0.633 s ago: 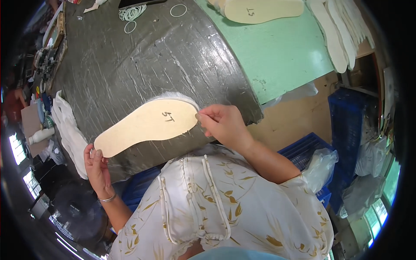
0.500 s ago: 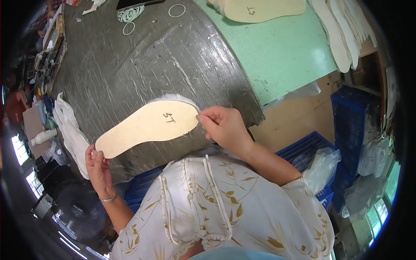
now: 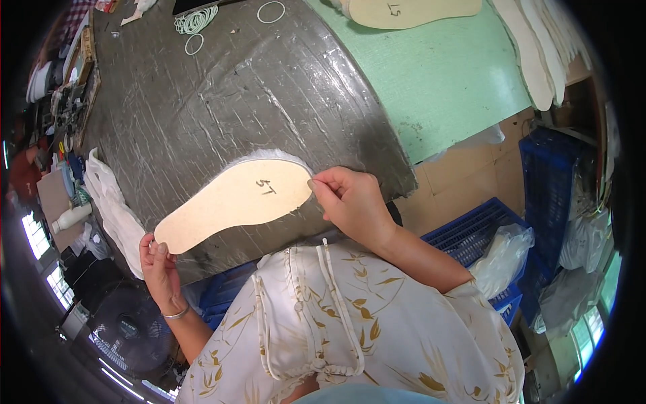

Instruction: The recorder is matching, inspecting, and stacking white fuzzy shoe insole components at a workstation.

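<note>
Insole's right over the table's near edge, left hand pinching the narrow end, right hand pinching the wide one. White fluff pokes out along its far side. Pale bands lie well away from that edge.

Dark wrinkled table: pale loops. Green board alongside: beige insole.
</note>
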The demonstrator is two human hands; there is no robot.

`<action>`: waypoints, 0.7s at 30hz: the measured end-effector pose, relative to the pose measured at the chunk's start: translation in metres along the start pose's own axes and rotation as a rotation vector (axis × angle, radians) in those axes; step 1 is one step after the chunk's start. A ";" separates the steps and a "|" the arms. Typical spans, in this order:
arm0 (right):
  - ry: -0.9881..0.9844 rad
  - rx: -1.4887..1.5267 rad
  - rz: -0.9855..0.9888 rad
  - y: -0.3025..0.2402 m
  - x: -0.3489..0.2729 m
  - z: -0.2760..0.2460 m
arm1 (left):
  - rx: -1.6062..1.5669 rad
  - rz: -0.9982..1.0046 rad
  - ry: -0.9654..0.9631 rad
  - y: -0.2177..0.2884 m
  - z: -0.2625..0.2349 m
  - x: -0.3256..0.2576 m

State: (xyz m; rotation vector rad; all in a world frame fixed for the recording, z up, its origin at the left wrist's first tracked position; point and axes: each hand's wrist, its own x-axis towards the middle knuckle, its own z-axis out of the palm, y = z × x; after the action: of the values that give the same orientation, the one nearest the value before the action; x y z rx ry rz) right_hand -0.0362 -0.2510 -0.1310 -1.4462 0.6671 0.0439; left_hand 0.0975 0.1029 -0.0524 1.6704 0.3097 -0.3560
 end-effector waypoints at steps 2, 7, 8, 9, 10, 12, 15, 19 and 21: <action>0.000 -0.017 0.001 -0.001 0.000 0.000 | -0.003 0.009 -0.021 0.000 0.000 0.000; 0.014 -0.017 -0.005 0.001 0.000 0.002 | 0.006 0.015 -0.023 -0.004 -0.002 0.004; 0.016 -0.022 -0.012 0.001 0.000 0.002 | 0.005 0.025 -0.050 -0.007 -0.006 0.005; 0.018 -0.027 -0.014 0.001 0.000 0.002 | 0.012 0.016 -0.035 -0.006 -0.003 0.004; 0.019 -0.028 -0.013 0.001 0.000 0.002 | 0.018 0.006 -0.020 -0.005 0.000 0.004; 0.031 -0.043 -0.022 0.000 0.000 0.003 | 0.006 0.017 -0.055 -0.007 -0.003 0.004; 0.046 -0.045 -0.016 0.000 -0.001 0.004 | 0.011 0.001 -0.060 -0.008 -0.004 0.004; 0.067 -0.053 -0.001 0.000 -0.001 0.006 | -0.005 0.008 -0.095 -0.009 -0.006 0.003; 0.066 -0.065 0.020 0.000 -0.001 0.006 | -0.008 0.002 -0.088 -0.010 -0.004 0.003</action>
State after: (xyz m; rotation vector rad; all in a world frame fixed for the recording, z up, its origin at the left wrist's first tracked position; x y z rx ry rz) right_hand -0.0347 -0.2452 -0.1304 -1.5083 0.7402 0.0336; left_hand 0.0965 0.1078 -0.0626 1.6416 0.2433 -0.4248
